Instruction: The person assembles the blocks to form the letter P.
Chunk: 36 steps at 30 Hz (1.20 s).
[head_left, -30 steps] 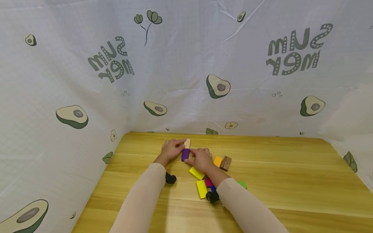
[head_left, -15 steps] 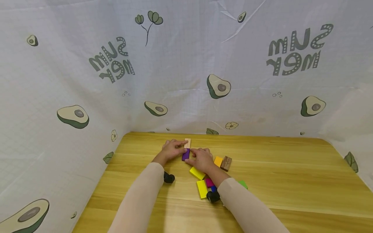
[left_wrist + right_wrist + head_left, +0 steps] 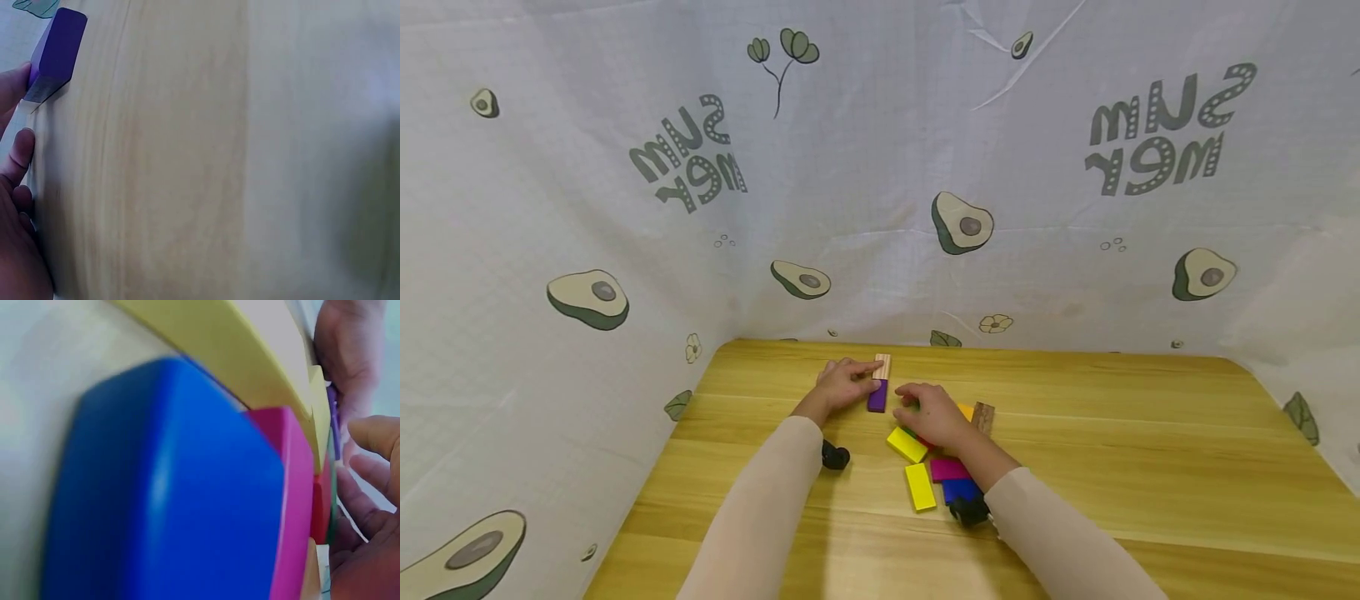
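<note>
A purple wooden block [image 3: 877,397] and a striped plain-wood block [image 3: 882,365] lie end to end near the table's back edge. My left hand [image 3: 841,385] is at their left side, with the thumb on the purple block and a straight finger on the plain one. In the left wrist view, the thumb touches the purple block [image 3: 61,50]. My right hand [image 3: 931,414] hovers just right of the pair, fingers loosely bent and holding nothing. Beneath it are partly covered red and green blocks. In the right wrist view, a blue block [image 3: 206,487] fills the foreground beside a magenta block [image 3: 294,494].
Two yellow blocks, the nearer one [image 3: 920,487] and the farther one [image 3: 907,445], lie in front of the right hand. A brown block [image 3: 983,418] and a partly hidden orange block [image 3: 965,412] are behind the right wrist. Printed cloth [image 3: 865,167] rises behind the wooden table [image 3: 1150,450].
My right hand has drawn away from the purple block, back to the right over the loose blocks. The left hand stays beside the pair, its thumb now on the purple block.
</note>
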Available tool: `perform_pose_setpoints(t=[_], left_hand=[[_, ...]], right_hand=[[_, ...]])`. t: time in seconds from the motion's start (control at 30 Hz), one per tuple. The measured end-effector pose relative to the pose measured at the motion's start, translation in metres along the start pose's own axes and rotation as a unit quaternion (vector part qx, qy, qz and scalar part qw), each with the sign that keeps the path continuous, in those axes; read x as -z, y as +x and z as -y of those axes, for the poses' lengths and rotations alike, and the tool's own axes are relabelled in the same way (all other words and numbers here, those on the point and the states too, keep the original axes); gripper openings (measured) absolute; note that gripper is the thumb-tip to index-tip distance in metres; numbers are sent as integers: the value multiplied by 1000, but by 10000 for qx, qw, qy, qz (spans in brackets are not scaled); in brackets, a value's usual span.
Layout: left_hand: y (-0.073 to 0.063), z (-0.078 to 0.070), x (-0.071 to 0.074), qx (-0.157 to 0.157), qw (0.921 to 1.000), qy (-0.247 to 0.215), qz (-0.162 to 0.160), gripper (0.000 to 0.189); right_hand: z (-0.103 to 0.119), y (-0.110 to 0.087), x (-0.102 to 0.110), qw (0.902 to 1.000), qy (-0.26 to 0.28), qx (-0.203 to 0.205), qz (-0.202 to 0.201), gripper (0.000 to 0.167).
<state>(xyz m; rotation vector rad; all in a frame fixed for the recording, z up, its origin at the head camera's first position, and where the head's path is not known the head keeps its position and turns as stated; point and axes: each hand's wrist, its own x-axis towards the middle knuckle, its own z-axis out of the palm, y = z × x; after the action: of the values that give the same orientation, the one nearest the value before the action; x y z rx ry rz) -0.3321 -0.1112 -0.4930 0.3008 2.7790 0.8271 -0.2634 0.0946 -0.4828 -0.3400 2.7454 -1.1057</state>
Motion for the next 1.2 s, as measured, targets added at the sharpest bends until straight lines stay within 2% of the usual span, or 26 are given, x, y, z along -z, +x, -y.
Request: perform_pose_setpoints(t=[0.2,0.27,0.4,0.6,0.9,1.03,1.2], left_hand=[[0,0,1,34,10000,-25,67,46],[0,1,1,21,10000,-9,90,46],[0,0,1,-2,10000,-35,89,45],[0,-1,2,69,9998,-167,71,45],[1,0,0,71,9998,-177,81,44],[1,-1,1,89,9997,-209,93,45],[1,-1,3,89,9997,-216,107,45]], right_hand=[[4,-17,9,9982,-433,417,-69,29],[4,-22,11,9969,-591,509,27,26],[3,-34,21,9918,-910,741,508,28],[2,-43,34,9767,-1457,960,1252,42],[1,-35,36,9614,-1828,557,1978,51],[2,-30,36,9578,-1935,429,2083,56],[1,-25,33,9589,-1918,586,2007,56]])
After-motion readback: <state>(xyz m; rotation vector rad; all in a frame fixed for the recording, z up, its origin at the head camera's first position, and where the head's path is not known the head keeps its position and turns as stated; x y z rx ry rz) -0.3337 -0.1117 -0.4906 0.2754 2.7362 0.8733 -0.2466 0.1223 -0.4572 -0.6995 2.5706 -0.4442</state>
